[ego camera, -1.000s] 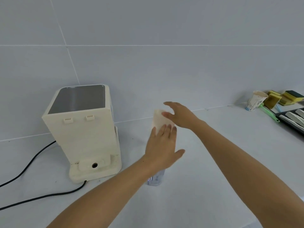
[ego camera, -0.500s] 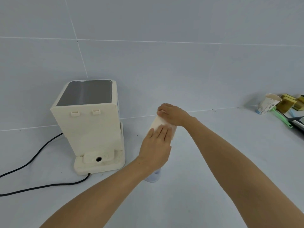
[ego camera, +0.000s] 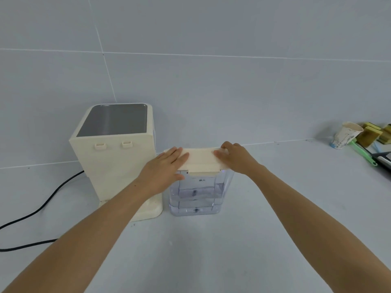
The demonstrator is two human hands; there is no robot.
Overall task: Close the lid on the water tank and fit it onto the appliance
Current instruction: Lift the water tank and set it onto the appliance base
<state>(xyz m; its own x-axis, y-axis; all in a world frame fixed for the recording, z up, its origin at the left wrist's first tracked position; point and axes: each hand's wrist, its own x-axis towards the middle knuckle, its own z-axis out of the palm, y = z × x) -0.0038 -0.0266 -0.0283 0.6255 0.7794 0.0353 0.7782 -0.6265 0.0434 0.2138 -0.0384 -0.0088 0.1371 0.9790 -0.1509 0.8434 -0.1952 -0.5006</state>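
A clear water tank [ego camera: 196, 195], partly filled, stands on the pale counter just right of the cream appliance [ego camera: 118, 157]. Its cream lid [ego camera: 200, 159] lies flat across the tank's top. My left hand [ego camera: 164, 168] rests palm-down on the lid's left end, fingers spread. My right hand [ego camera: 234, 158] presses on the lid's right end with fingers curled over it. The appliance has a grey metal top, two small clips on its near face and a base that my left forearm partly hides.
A black power cord [ego camera: 42, 206] runs from the appliance off to the left. At the far right stand a paper cup [ego camera: 344, 137], yellow-green sponges [ego camera: 372, 134], a green-handled tool [ego camera: 361, 152] and a dark tray edge [ego camera: 385, 159]. A tiled wall rises behind.
The lid, tilted up a second ago, now lies flat on the tank. Both hands have come down onto it, one at each end. The camera has moved closer and lower.
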